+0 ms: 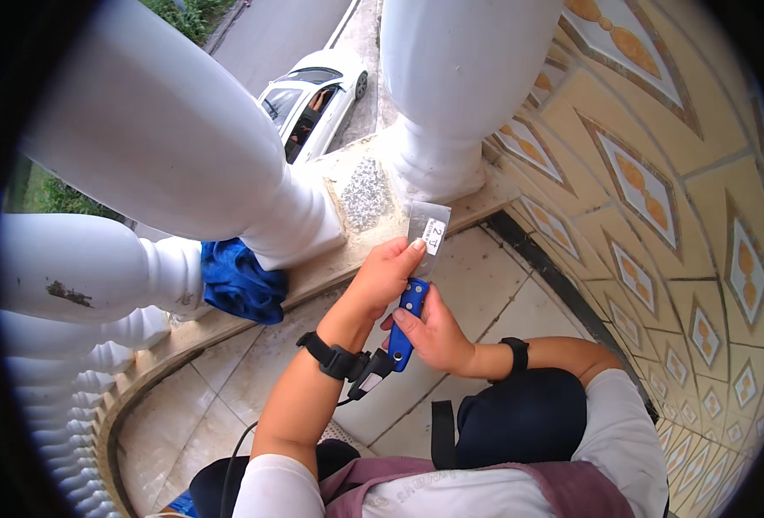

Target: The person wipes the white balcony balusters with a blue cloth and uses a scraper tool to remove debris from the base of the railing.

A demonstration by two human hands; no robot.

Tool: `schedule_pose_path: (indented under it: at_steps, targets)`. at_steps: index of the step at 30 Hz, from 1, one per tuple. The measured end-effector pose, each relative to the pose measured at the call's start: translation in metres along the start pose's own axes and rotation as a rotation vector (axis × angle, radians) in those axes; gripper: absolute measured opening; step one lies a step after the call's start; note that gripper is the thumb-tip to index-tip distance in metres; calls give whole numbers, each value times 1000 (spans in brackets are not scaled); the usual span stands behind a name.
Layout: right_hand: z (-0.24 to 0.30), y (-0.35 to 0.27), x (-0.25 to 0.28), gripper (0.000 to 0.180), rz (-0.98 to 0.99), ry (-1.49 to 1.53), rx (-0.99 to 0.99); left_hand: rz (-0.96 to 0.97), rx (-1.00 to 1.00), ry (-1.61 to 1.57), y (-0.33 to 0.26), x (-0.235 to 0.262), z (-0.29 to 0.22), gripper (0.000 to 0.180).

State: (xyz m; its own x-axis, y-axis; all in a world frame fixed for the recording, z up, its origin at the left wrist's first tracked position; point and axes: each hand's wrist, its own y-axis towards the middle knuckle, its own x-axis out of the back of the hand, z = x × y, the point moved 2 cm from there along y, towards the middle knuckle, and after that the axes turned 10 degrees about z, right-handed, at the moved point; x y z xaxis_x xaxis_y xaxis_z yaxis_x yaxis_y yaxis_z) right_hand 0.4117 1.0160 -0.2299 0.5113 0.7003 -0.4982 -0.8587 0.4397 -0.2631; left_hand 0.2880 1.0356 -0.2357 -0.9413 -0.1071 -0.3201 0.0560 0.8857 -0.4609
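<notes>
The left hand (388, 274) pinches a small clear packet (428, 226) by its lower edge, held up before the white balusters (451, 78). The right hand (434, 332) grips a blue knife handle (408, 324) – long axis near upright, its top end toward the packet. It looks like opening is underway – next, steady alignment at the packet's edge.

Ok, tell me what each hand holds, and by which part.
Left hand pinches the small clear plastic bag by its lower edge. Right hand grips the blue tool around its handle.
</notes>
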Motion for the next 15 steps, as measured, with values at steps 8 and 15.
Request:
schedule_pose_path:
  at_steps: [8,15]
  targets:
    - [-15,2,17,41,-125,-419,183,90,-43,-322,5,-9,8,15]
    - [-4,-5,17,45,-149,-457,149,132,-129,-330,7,-14,13,16]
